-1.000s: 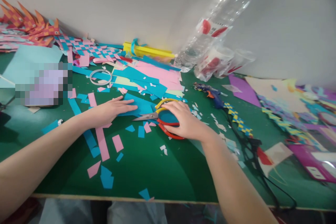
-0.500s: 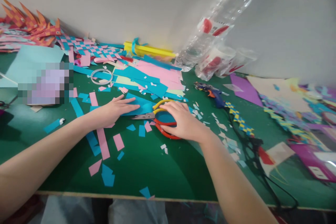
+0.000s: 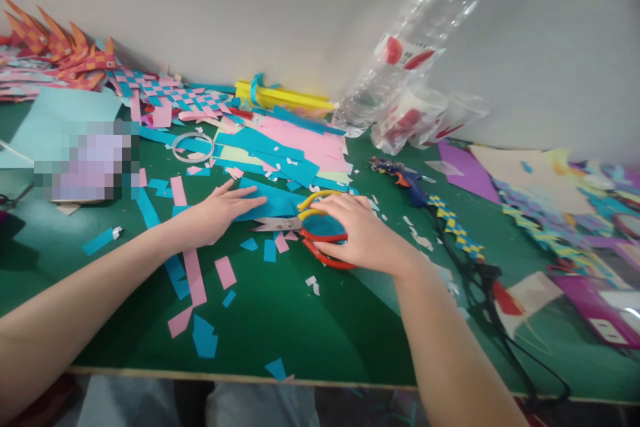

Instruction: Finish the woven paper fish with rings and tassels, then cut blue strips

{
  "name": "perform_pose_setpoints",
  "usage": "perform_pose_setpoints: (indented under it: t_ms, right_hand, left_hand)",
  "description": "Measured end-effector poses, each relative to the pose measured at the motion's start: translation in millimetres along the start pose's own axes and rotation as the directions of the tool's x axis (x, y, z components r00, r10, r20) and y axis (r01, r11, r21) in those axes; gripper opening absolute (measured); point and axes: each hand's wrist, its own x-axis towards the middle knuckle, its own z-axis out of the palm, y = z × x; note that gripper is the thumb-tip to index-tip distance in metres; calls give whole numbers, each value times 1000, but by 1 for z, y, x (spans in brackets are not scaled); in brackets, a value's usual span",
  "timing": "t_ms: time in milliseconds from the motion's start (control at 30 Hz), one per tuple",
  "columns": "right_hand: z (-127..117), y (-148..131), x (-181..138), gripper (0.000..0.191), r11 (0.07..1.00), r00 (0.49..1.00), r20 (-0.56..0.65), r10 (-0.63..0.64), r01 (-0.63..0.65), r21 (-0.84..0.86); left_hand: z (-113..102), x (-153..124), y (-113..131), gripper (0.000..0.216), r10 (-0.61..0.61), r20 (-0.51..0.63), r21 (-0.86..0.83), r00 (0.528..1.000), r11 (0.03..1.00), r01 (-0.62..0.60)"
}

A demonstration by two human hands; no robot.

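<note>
My left hand lies flat with fingers stretched out, pressing on a blue paper piece on the green table. Just to its right lie scissors with one yellow and one red handle and short metal blades pointing left. My right hand rests over the scissor handles, fingers curled around the red and yellow loops. Pink and blue paper strips and scraps lie scattered around both hands.
Stacked pink and blue sheets, a white tape ring, woven paper pieces and a yellow object lie behind. Clear plastic bottles lean on the wall. A glue gun with a black cord lies at right.
My right hand and the scissors have shifted slightly to the right and back. My left hand stays flat on the blue paper.
</note>
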Motion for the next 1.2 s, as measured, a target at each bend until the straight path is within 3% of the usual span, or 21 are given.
perform_pose_setpoints:
  t_ms: [133,200,267,333,400,500,600,867,1200]
  right_hand:
    - [-2,5,0,45,999,999,-31,40,-40,-6]
    - [-3,8,-1,44,999,999,-18,46,-46,8]
    - [-5,11,-2,40,998,998,4,55,-55,30]
    - [-7,12,-4,38,996,997,16,70,-71,53]
    - [-9,13,-6,36,994,996,26,88,-90,65]
    - [-12,13,-8,35,991,994,46,104,-107,78]
    - [-9,12,-6,35,992,995,48,89,-93,90]
    - [10,16,3,52,999,999,-30,41,-40,29]
    - [8,11,4,41,996,1000,10,2,-2,86]
  left_hand:
    - [6,9,17,58,-173,-273,-147,946,980,137]
    - [3,11,20,47,-191,-356,-238,915,965,109]
    - [-2,9,17,40,-145,-383,-242,912,969,52]
    - [-9,5,10,36,-37,-366,-147,930,989,-18]
    - [-12,0,2,34,59,-269,-45,961,996,-74]
    - [-12,-4,-5,51,142,-108,27,984,990,-140]
    - [-8,-3,-6,70,141,-69,39,988,990,-138]
    - [-5,-1,-11,87,78,10,85,997,993,-79]
    - [-6,0,-10,85,66,31,74,997,995,-68]
